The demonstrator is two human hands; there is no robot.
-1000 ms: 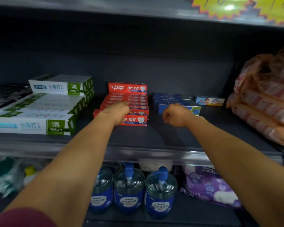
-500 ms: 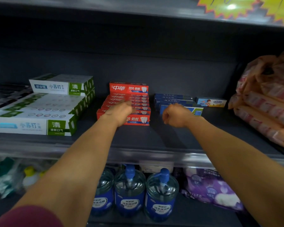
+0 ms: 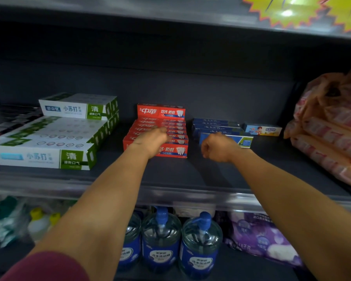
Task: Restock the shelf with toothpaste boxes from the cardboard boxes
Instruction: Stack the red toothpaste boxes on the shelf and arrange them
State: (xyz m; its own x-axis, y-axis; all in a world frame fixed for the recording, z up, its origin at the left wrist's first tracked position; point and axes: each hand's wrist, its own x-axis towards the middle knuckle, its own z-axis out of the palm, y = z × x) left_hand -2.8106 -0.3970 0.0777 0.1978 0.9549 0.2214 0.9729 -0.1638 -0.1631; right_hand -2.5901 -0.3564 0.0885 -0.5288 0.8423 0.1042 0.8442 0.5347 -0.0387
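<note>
**Both hands at the toothpaste rows, red stack under my left**

My left hand (image 3: 150, 141) rests on the near end of the red toothpaste boxes (image 3: 170, 128), a stepped row whose long sides run left to right across the dark shelf (image 3: 170, 175) and which climbs toward the back wall. My fingers point away from me over the box tops and are mostly hidden behind my knuckles, so I cannot tell whether they press flat or curl round an edge. My right hand (image 3: 217, 148) is curled into a loose fist in front of the blue toothpaste boxes (image 3: 219, 128); it seems to hold nothing, though its fingertips are out of sight. The blue row lies just beyond and to the right of that fist, long axis again left to right, with a small children's toothpaste box (image 3: 262, 129) further right. White-and-green toothpaste boxes (image 3: 47, 142) fill the left of the shelf. Each hand is nearest its own row; any squaring-up would push straight back, across the boxes' length.
</note>
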